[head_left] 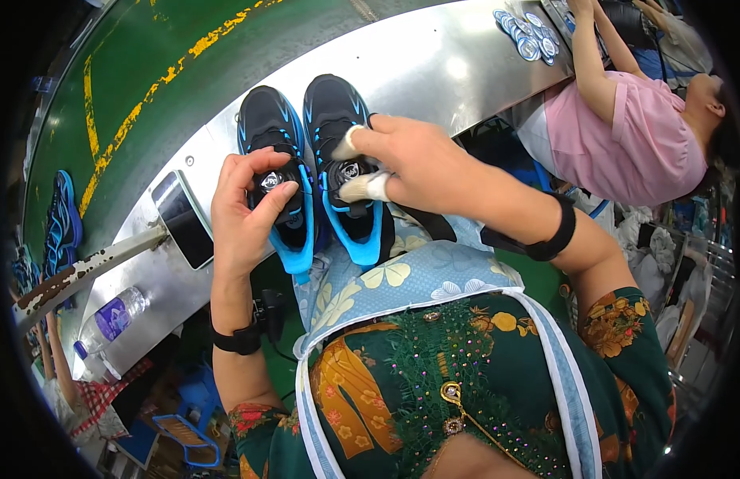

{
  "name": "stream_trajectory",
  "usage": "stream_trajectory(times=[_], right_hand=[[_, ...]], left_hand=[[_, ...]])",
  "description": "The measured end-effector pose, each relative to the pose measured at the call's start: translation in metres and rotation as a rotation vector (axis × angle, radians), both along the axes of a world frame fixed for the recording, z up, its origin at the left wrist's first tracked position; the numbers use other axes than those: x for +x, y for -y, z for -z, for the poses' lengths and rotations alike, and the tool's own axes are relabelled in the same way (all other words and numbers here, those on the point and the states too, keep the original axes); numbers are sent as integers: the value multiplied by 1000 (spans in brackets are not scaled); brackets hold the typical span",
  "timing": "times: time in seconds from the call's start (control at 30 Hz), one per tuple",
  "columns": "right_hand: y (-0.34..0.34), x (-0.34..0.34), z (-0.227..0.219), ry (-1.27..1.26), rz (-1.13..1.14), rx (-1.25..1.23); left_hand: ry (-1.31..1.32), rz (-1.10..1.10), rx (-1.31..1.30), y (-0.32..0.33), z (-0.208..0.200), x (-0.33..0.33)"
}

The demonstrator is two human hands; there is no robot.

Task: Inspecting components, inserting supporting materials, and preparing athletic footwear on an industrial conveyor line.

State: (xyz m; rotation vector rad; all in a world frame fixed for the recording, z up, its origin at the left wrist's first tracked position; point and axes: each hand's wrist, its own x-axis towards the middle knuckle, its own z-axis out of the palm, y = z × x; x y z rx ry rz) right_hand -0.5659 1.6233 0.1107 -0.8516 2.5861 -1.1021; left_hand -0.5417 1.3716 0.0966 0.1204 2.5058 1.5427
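Note:
Two black sneakers with blue trim stand side by side at the metal bench edge, toes pointing away: the left sneaker [264,112] and the right sneaker [332,100]. Each carries a round black lacing dial on its tongue. My left hand [246,199] pinches the left dial [272,180] between thumb and fingers. White covers sit on the thumb and a finger of my right hand [414,164]. Those two digits close around the right dial [350,170], slightly blurred. Blue heels of both shoes face me, just above my apron.
Left of the shoes lie a phone [182,219] and a water bottle [113,321], with a worn metal bar [91,271] nearby. Round discs [530,36] lie at the bench's far right. A co-worker in pink [625,136] works there. Another dark blue shoe [61,223] is far left.

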Motion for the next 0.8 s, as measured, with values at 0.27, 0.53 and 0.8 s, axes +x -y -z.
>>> stream_trajectory(times=[0.27, 0.53, 0.8], right_hand=[[-2, 11, 6, -7, 40, 13], [-22, -20, -10, 246, -63, -113], [-26, -21, 0, 278, -211, -173]], left_hand=[[77, 16, 104, -13, -21, -7], [-242, 40, -146, -20, -39, -1], [906, -363, 902, -99, -45, 54]])
